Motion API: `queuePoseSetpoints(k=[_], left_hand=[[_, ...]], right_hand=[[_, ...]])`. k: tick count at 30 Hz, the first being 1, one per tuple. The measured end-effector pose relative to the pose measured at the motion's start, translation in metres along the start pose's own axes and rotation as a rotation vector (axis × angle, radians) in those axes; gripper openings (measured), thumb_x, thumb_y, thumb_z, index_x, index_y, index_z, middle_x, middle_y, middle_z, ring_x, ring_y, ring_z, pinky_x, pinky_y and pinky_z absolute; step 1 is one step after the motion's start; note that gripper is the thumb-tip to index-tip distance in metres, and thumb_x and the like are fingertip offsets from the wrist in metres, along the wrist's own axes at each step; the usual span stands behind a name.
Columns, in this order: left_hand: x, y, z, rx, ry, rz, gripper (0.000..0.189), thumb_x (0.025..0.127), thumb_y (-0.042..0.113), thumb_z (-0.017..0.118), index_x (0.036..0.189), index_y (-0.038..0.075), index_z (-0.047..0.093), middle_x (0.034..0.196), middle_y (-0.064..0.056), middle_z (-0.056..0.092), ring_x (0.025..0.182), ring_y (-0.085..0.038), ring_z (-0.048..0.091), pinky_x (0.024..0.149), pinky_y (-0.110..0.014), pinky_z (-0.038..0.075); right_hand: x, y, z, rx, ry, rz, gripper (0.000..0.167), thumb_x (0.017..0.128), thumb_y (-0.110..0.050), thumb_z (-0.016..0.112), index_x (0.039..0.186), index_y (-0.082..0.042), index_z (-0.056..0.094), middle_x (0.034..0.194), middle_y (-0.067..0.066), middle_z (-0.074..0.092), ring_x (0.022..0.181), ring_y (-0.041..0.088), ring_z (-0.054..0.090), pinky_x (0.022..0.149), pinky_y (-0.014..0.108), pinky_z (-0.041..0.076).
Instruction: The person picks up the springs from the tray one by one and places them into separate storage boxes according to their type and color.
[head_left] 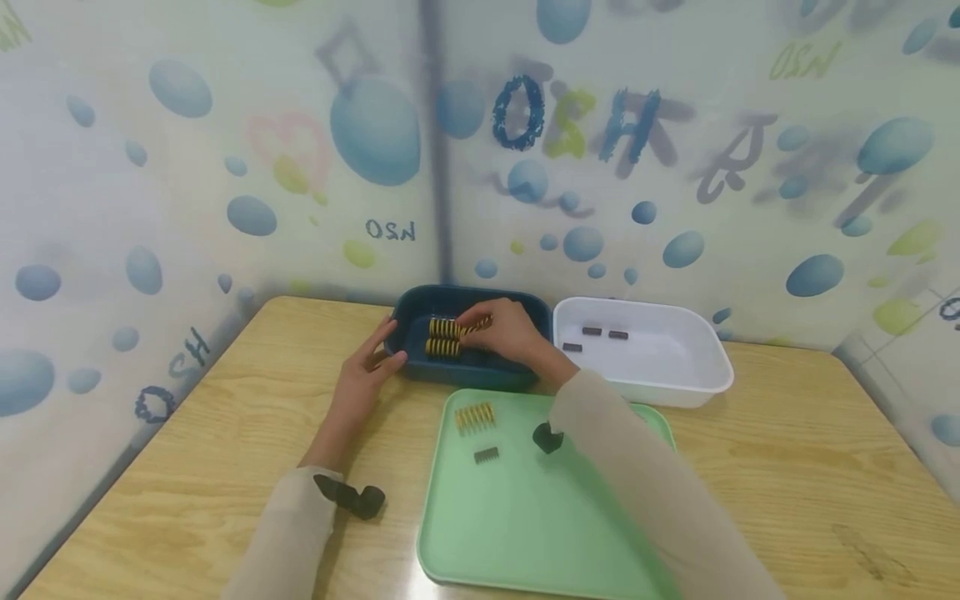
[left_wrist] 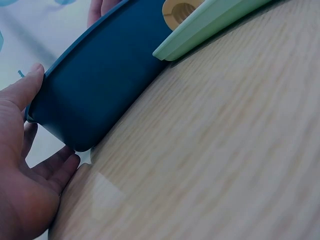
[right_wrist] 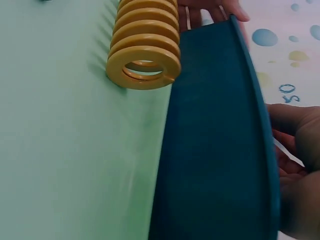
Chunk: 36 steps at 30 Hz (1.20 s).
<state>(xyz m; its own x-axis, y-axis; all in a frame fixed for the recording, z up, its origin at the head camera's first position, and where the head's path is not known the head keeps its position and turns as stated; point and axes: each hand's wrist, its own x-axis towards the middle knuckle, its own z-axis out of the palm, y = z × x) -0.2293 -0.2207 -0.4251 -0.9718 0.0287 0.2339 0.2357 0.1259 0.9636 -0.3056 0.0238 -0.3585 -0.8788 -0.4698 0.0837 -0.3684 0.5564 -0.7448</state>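
Observation:
A dark blue bin [head_left: 468, 379] stands against the wall with yellow coil springs [head_left: 442, 347] lying inside. My left hand [head_left: 363, 371] holds the bin's left end; in the left wrist view its thumb [left_wrist: 34, 82] is on the rim and other fingers are by the lower corner. Reaching down into the bin, my right hand [head_left: 510, 333] pinches another yellow spring [head_left: 478, 325], partly covered by the fingers. In the right wrist view the bin wall hides the right fingertips. One yellow spring [right_wrist: 145, 30] lies on the green tray [head_left: 525, 533], just in front of the bin.
A small dark spring [head_left: 486, 454] also lies on the tray, beneath my right forearm's left side. To the right of the blue bin stands a white bin [head_left: 675, 358] with three small dark springs [head_left: 592, 331] in it. Patterned walls border the wooden table [head_left: 810, 450].

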Motion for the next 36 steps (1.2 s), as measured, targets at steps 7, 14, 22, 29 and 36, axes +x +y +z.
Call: queuePoseSetpoints(k=[7, 14, 22, 29, 36], left_hand=[[-0.001, -0.001, -0.001, 0.009, 0.004, 0.009, 0.057, 0.095, 0.02, 0.062, 0.147, 0.014, 0.04, 0.156, 0.006, 0.024, 0.129, -0.031, 0.041, 0.093, -0.019, 0.043], [-0.002, 0.0, -0.001, 0.006, 0.008, 0.001, 0.058, 0.094, 0.021, 0.063, 0.147, 0.014, 0.04, 0.156, 0.007, 0.024, 0.129, -0.03, 0.041, 0.093, -0.019, 0.044], [-0.001, -0.001, 0.0, -0.007, 0.004, -0.006, 0.056, 0.095, 0.019, 0.062, 0.147, 0.016, 0.041, 0.156, 0.008, 0.024, 0.13, -0.031, 0.039, 0.092, -0.018, 0.043], [-0.001, 0.0, 0.0, 0.029, 0.003, -0.007, 0.057, 0.095, 0.023, 0.062, 0.147, 0.018, 0.04, 0.156, 0.008, 0.024, 0.13, -0.03, 0.04, 0.097, -0.025, 0.043], [-0.001, 0.0, -0.001, 0.062, -0.001, -0.012, 0.058, 0.095, 0.025, 0.062, 0.148, 0.018, 0.038, 0.156, 0.008, 0.023, 0.13, -0.03, 0.04, 0.102, -0.041, 0.039]], right_hand=[[-0.016, 0.003, -0.013, 0.059, -0.004, 0.012, 0.03, 0.083, -0.02, 0.076, 0.112, -0.012, 0.071, 0.108, -0.001, 0.069, 0.085, 0.012, 0.064, 0.072, 0.032, 0.053], [-0.033, 0.007, -0.018, 0.097, -0.028, -0.004, 0.032, 0.086, -0.022, 0.074, 0.115, -0.011, 0.07, 0.113, 0.002, 0.067, 0.087, 0.012, 0.065, 0.073, 0.032, 0.054], [-0.055, 0.01, -0.023, 0.19, -0.037, -0.013, 0.035, 0.085, -0.025, 0.075, 0.115, -0.01, 0.069, 0.112, 0.006, 0.067, 0.085, 0.014, 0.066, 0.072, 0.034, 0.053], [-0.074, 0.01, -0.023, 0.196, -0.082, -0.064, 0.031, 0.083, -0.028, 0.076, 0.11, -0.014, 0.071, 0.103, 0.001, 0.069, 0.083, 0.015, 0.065, 0.071, 0.035, 0.053], [-0.09, 0.012, -0.016, 0.226, -0.114, -0.074, 0.033, 0.083, -0.023, 0.076, 0.112, -0.009, 0.07, 0.098, -0.001, 0.07, 0.082, 0.017, 0.064, 0.067, 0.033, 0.053]])
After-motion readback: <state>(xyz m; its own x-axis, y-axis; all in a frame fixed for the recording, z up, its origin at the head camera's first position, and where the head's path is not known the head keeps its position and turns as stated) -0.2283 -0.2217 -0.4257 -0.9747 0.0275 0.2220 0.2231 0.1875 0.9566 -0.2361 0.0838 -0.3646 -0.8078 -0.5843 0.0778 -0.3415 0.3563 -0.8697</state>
